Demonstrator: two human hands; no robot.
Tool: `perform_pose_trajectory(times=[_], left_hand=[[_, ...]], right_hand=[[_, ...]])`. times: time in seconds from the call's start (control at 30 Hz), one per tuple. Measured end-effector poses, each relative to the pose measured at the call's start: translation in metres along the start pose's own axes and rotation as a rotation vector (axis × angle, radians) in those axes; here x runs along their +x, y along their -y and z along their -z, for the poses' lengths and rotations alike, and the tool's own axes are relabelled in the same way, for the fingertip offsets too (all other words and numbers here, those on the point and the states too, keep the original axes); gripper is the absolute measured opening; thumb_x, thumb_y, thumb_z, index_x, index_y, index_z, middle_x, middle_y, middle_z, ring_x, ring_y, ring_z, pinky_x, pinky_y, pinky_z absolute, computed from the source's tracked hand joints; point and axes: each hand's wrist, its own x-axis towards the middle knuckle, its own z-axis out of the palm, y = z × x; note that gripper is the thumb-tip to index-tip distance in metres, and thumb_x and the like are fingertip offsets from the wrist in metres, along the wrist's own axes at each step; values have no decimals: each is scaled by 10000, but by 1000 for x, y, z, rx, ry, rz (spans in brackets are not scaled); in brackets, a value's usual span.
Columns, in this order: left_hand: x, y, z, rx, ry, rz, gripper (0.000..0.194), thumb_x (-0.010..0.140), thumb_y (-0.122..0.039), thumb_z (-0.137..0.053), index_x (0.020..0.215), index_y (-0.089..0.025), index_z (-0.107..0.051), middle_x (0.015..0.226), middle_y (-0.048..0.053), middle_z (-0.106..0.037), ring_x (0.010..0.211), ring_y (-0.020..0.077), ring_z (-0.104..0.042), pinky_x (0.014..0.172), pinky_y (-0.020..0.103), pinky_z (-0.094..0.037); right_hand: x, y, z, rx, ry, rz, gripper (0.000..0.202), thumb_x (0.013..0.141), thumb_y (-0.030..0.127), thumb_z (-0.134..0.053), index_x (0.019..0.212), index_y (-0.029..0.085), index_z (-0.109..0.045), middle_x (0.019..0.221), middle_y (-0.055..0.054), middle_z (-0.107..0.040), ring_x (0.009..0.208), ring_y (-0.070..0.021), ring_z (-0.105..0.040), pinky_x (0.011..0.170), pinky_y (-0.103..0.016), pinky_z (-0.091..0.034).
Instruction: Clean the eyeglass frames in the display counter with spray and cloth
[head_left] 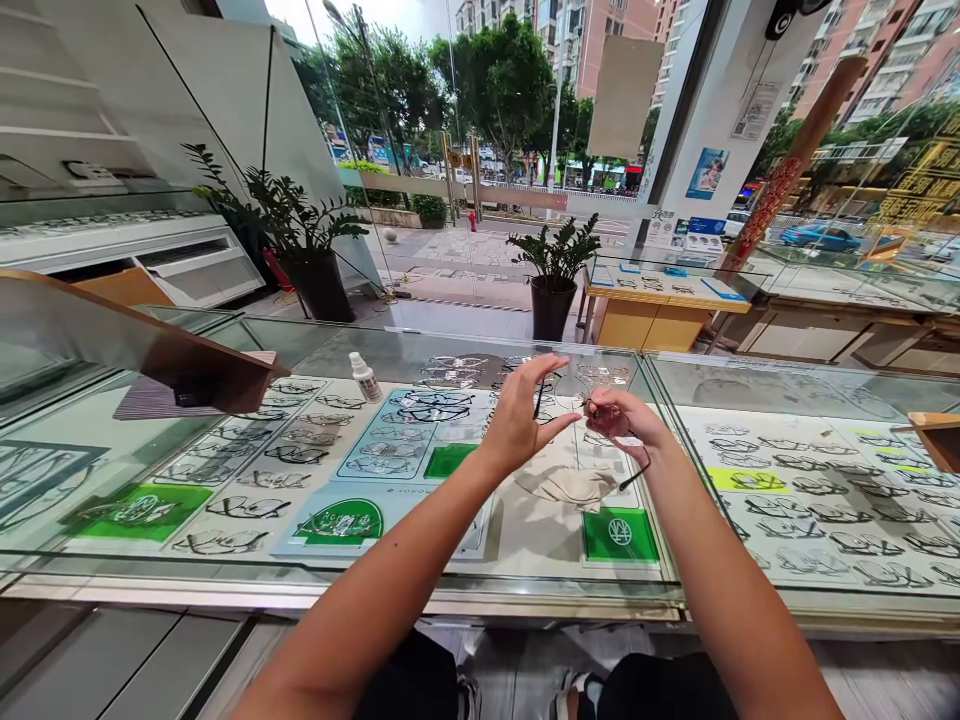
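Above the glass counter my right hand point(622, 415) is closed in a pinch on a pair of eyeglasses point(636, 474). One dark-tipped temple hangs below that hand; the lenses are hard to make out. My left hand point(514, 420) is held up just left of it, thumb and fingers spread apart. A dark temple shows in the gap between its thumb and fingers; whether it touches the skin I cannot tell. Beneath the hands lies a crumpled beige cloth point(576, 487) on the glass. A white spray bottle point(365, 377) stands farther left on the counter.
The glass display counter point(562, 583) holds rows of eyeglass frames point(296, 455) and green cards point(619, 534). A mirror in a wooden frame point(135, 335) leans in at the left. Potted plants point(553, 275) stand beyond, before the shop window. Another glass case point(825, 480) adjoins at right.
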Motion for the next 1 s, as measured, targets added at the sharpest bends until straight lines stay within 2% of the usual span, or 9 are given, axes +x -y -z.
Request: perform_pose_trajectory(times=[0.1,0.2,0.33,0.4,0.47,0.57,0.67,0.8,1.0], left_hand=[[0,0,0,3,-8,26,712,941,-402,-776,1523,-287,-382,1432,132,-636,1365,295,-600,1154,493,-483],[1,1,0,23,-91,70,794,887,-449,-818,1497,-263,-345,1485,169,-547,1383,322,-560,1137,506,-476],[-2,-4,-3,62,-331,124,693,798,-366,-837,1304,-264,-374,1286,129,-533,1223,310,-571,1021,499,-483],[-6,-9,-5,96,-387,130,610,757,-343,-827,1198,-272,-411,1182,100,-532,1140,303,-568,982,500,-468],[-10,-17,-6,153,-315,118,516,752,-359,-825,1126,-279,-480,1160,97,-568,1128,315,-574,990,515,-436],[-11,-29,-6,186,-17,51,294,843,-366,-790,1071,-293,-620,1212,90,-684,1228,348,-587,1055,536,-341],[-8,-36,-9,136,206,-3,178,964,-348,-698,1137,-303,-693,1278,65,-747,1355,361,-555,1091,526,-264],[-5,-35,-14,135,290,111,170,1043,-349,-601,1118,-280,-737,1182,80,-788,1310,347,-574,1090,521,-222],[-2,-28,-11,144,293,244,236,1064,-395,-564,1011,-284,-766,1021,64,-789,1061,292,-583,1030,518,-213]], right_hand=[[1,-1,-1,17,3,-52,254,600,299,-866,648,196,-639,694,23,-614,621,-102,-507,636,-271,-457],[4,-2,-1,76,-31,-24,250,614,299,-860,656,207,-632,628,40,-566,567,-96,-432,577,-270,-415],[9,-2,6,189,-224,122,211,677,341,-838,727,225,-668,565,62,-486,531,-108,-400,525,-281,-379],[12,-2,9,206,-344,201,194,684,352,-816,737,231,-673,540,74,-441,505,-110,-371,490,-290,-336],[14,-5,11,191,-474,296,174,667,338,-798,720,232,-670,529,79,-442,491,-105,-333,471,-299,-282],[14,-12,5,135,-635,418,142,637,310,-790,705,229,-696,587,56,-557,527,-108,-345,488,-308,-264],[11,-19,-8,77,-683,461,118,644,310,-794,701,230,-729,664,31,-625,589,-119,-388,524,-301,-295],[7,-26,-23,36,-664,453,105,661,302,-806,673,231,-729,688,22,-632,639,-128,-435,570,-294,-346],[9,-28,-24,17,-614,400,176,687,373,-844,756,228,-772,678,22,-623,605,-129,-407,556,-301,-333]])
